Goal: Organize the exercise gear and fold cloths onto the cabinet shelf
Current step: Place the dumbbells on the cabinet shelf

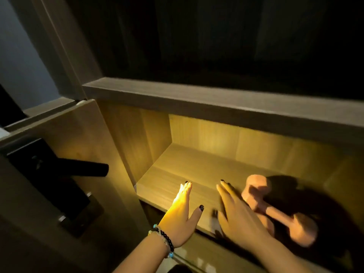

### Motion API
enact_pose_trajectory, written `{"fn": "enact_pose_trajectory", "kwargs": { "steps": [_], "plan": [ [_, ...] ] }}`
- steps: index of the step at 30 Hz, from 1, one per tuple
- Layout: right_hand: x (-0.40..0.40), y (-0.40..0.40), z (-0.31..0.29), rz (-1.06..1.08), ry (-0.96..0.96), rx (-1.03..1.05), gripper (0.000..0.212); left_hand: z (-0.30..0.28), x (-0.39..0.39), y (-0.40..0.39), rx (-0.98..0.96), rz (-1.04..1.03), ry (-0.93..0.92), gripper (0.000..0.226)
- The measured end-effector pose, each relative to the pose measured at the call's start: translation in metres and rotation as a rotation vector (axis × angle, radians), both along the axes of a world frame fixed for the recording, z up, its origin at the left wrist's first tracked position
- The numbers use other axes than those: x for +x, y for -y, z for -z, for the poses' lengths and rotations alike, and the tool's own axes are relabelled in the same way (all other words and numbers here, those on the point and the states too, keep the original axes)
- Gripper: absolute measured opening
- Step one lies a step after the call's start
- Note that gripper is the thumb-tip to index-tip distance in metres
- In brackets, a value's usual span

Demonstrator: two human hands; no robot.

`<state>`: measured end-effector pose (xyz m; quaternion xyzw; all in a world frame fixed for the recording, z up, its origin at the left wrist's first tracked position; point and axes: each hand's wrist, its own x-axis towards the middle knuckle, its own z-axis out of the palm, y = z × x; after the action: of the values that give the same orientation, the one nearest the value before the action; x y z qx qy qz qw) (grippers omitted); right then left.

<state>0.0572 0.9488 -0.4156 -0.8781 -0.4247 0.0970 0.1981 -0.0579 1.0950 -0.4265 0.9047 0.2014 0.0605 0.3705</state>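
Note:
A lit wooden cabinet shelf (177, 174) fills the middle of the head view. A pink dumbbell (275, 209) lies on it at the right, running from back left to front right. My right hand (238, 213) hovers just left of the dumbbell, fingers straight, and holds nothing. My left hand (181, 215), with a bead bracelet on the wrist, is stretched flat over the shelf's front edge and is also empty. No cloths are in view.
A thick dark shelf board (216, 99) runs above the lit compartment, with a black unlit space over it. At the left an open door (82, 134) carries a black lever handle (82, 168) and lock plate. The shelf's left half is bare wood.

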Motion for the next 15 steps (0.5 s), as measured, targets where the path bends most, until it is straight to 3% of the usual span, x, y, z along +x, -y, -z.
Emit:
{"fn": "enact_pose_trajectory", "kwargs": {
  "steps": [8,15],
  "plan": [
    [-0.078,0.05,0.046,0.268,0.07,0.25,0.069,0.042,-0.055,0.026,0.032,0.148,0.167,0.072],
    [-0.13,0.086,0.026,0.293,0.131,0.221,0.075,0.032,-0.095,0.043,0.11,0.223,0.27,0.072]
  ]
}}
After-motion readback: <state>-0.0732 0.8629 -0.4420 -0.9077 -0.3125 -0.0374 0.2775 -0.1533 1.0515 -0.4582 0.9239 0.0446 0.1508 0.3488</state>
